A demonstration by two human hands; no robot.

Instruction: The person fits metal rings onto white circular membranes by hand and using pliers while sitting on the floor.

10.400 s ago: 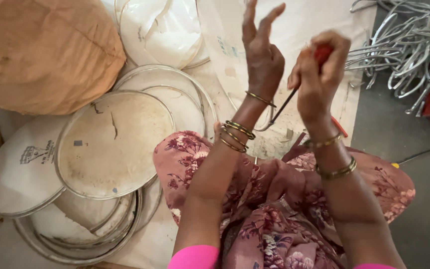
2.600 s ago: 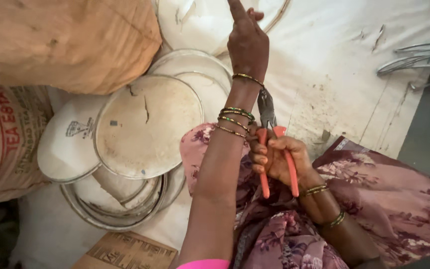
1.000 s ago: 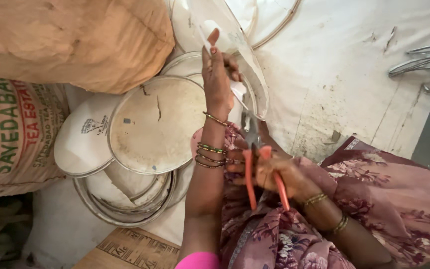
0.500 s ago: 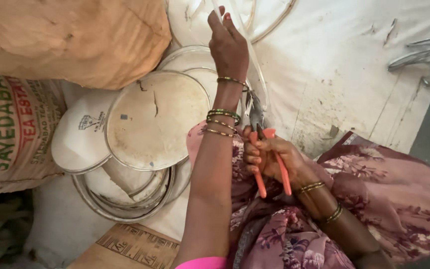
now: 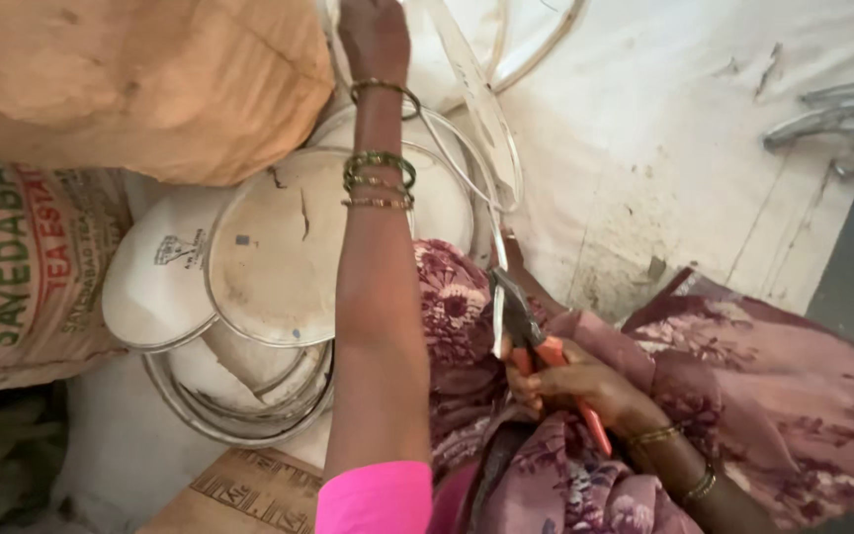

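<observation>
While the left hand (image 5: 373, 35) grips a white ringed disc (image 5: 467, 89) by its upper edge, the right hand (image 5: 570, 381) is closed on orange-handled pliers (image 5: 531, 331).

Pliers' dark nose sits at the disc's lower rim, above the floral lap. Beside the knee, a stack of finished-looking discs (image 5: 279, 247) leans by a sack (image 5: 22, 267); this one appears mid-work, its rim seemingly unfinished.

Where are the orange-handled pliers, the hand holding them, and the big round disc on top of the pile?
orange-handled pliers (image 5: 526, 321): head view, on the dark metal head.
right hand (image 5: 575, 386): head view, on the knuckles around the handles.
round disc (image 5: 274, 247): head view, on its flat pale face.
</observation>
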